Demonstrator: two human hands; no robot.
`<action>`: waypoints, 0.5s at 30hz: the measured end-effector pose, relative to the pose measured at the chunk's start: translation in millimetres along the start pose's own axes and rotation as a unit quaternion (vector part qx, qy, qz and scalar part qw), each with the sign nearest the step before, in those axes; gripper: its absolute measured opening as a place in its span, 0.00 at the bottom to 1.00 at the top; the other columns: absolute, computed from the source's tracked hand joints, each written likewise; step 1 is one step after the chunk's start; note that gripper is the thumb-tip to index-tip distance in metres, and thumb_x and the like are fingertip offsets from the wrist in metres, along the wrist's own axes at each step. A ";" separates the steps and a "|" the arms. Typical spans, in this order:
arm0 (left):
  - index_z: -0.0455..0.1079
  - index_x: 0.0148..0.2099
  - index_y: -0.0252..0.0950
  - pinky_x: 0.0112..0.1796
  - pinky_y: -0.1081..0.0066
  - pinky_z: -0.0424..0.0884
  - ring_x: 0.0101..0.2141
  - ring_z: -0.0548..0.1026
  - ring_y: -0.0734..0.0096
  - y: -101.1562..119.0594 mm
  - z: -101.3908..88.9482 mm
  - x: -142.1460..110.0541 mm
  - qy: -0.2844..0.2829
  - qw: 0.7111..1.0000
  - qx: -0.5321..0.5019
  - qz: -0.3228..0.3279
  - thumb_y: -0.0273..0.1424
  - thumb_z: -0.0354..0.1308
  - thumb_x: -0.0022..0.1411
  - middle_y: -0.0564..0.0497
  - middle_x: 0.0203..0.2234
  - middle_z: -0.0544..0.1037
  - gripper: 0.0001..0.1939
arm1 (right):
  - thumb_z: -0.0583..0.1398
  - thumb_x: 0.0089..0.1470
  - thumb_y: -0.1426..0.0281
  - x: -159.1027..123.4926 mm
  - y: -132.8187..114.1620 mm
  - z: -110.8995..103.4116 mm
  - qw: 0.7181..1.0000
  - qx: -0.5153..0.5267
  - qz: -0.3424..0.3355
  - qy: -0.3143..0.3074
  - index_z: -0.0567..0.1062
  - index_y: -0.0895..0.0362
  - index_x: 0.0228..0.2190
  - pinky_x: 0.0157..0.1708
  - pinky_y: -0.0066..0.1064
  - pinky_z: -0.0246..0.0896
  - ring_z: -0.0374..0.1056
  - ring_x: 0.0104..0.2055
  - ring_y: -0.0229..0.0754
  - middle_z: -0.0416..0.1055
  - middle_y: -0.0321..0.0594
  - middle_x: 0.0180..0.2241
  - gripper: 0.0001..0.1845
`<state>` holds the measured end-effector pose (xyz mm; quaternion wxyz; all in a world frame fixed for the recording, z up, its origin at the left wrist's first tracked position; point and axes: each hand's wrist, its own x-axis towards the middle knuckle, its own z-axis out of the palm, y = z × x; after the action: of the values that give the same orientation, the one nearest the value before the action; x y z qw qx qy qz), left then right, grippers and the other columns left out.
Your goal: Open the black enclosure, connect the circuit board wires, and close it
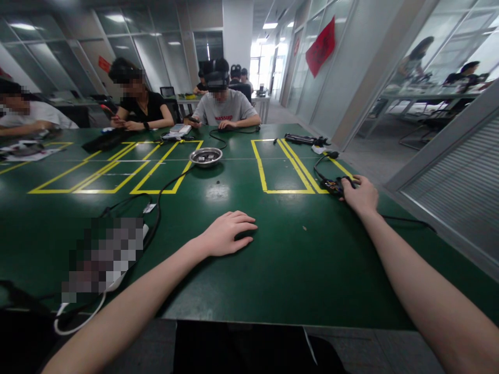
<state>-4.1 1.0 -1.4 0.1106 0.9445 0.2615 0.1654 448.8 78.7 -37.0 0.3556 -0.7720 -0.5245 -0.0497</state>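
Note:
My left hand (231, 234) lies palm down on the green table (280, 275), fingers stretched out and nothing in them. Farther off, at the table's right side, my right hand (360, 195) has its fingers closed on a black corded object (334, 186). Small orange-brown parts show on that object, but its kind is unclear. A thin black cable with a rounded black end (332, 155) rises beside it. Beyond my left hand stands a shallow metal bowl (206, 157) with several small shiny metal pieces inside.
Yellow tape outlines (288, 191) mark the table. A folded black tripod-like item (306, 139) lies at the far right edge. At left is a blurred-out device with a white power strip (120, 275) and cables. Several people sit across the table. A glass partition (448, 171) borders the right.

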 end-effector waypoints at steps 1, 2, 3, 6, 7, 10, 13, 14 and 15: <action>0.75 0.56 0.40 0.56 0.54 0.71 0.57 0.73 0.56 0.2 -0.4 0.1 0.000 1.000 0.000 0.000 0.36 0.57 0.71 0.45 0.57 0.77 0.15 | 0.58 0.58 0.53 -2.9 -5.0 -0.2 0.999 -0.017 0.032 0.023 0.76 0.61 0.50 0.42 0.50 0.66 0.72 0.45 0.65 0.75 0.59 0.40 0.28; 0.75 0.56 0.40 0.55 0.54 0.71 0.57 0.74 0.56 0.4 -0.7 0.1 -0.001 1.000 0.000 -0.001 0.36 0.57 0.71 0.45 0.57 0.78 0.15 | 0.62 0.54 0.53 -5.8 -10.0 -0.1 0.998 -0.029 0.050 0.036 0.77 0.59 0.48 0.42 0.49 0.66 0.72 0.45 0.64 0.74 0.58 0.44 0.27; 0.75 0.56 0.40 0.55 0.54 0.71 0.56 0.74 0.56 0.6 -0.9 0.1 0.000 1.000 0.000 -0.001 0.36 0.58 0.70 0.45 0.57 0.78 0.15 | 0.64 0.50 0.54 -8.5 -14.6 0.0 0.997 -0.035 0.053 0.038 0.79 0.57 0.45 0.41 0.48 0.67 0.72 0.44 0.62 0.73 0.57 0.46 0.25; 0.75 0.56 0.39 0.55 0.55 0.71 0.56 0.74 0.56 0.9 -0.9 0.1 -0.002 1.000 0.001 0.001 0.36 0.58 0.70 0.45 0.57 0.77 0.15 | 0.67 0.47 0.56 -13.5 -23.6 0.3 0.999 -0.032 0.026 0.015 0.82 0.56 0.35 0.38 0.46 0.67 0.72 0.39 0.57 0.72 0.54 0.42 0.18; 0.75 0.56 0.39 0.55 0.55 0.71 0.56 0.74 0.56 1.0 -0.7 0.1 -0.004 1.000 0.002 0.002 0.36 0.58 0.70 0.45 0.57 0.77 0.15 | 0.67 0.47 0.56 -14.3 -25.4 0.2 0.999 -0.032 0.019 0.010 0.82 0.56 0.33 0.38 0.46 0.67 0.71 0.37 0.56 0.72 0.53 0.40 0.17; 0.75 0.56 0.39 0.55 0.55 0.71 0.56 0.74 0.56 1.3 -0.4 0.0 -0.006 1.000 0.001 0.005 0.36 0.58 0.70 0.45 0.57 0.78 0.15 | 0.66 0.48 0.56 -15.2 -29.0 -0.6 0.999 -0.042 0.014 0.009 0.81 0.56 0.34 0.38 0.46 0.67 0.71 0.37 0.56 0.71 0.51 0.37 0.18; 0.75 0.56 0.40 0.55 0.56 0.71 0.56 0.74 0.57 1.4 -0.6 0.1 -0.005 1.000 0.001 0.005 0.37 0.58 0.71 0.45 0.56 0.78 0.15 | 0.67 0.47 0.57 -13.9 -27.5 -1.4 0.999 -0.038 0.018 0.032 0.79 0.57 0.39 0.42 0.47 0.67 0.70 0.40 0.57 0.71 0.52 0.39 0.20; 0.75 0.56 0.40 0.55 0.56 0.71 0.55 0.75 0.57 1.4 -0.7 0.1 -0.005 1.000 0.002 0.004 0.37 0.58 0.71 0.45 0.56 0.78 0.15 | 0.67 0.47 0.57 -12.8 -24.9 -1.4 0.998 -0.033 0.021 0.041 0.78 0.58 0.41 0.43 0.47 0.67 0.70 0.41 0.58 0.71 0.53 0.39 0.22; 0.75 0.55 0.40 0.54 0.55 0.71 0.55 0.75 0.57 1.4 -0.9 0.2 -0.005 1.000 0.002 0.003 0.36 0.58 0.70 0.45 0.56 0.78 0.15 | 0.66 0.49 0.57 -11.2 -21.0 -1.3 0.999 -0.024 0.015 0.039 0.77 0.58 0.42 0.44 0.48 0.66 0.70 0.42 0.59 0.71 0.54 0.40 0.22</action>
<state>-3.6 0.0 -0.1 0.1097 0.9464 0.2579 0.1604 426.4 73.4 -30.7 0.3577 -0.7855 -0.4973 -0.0875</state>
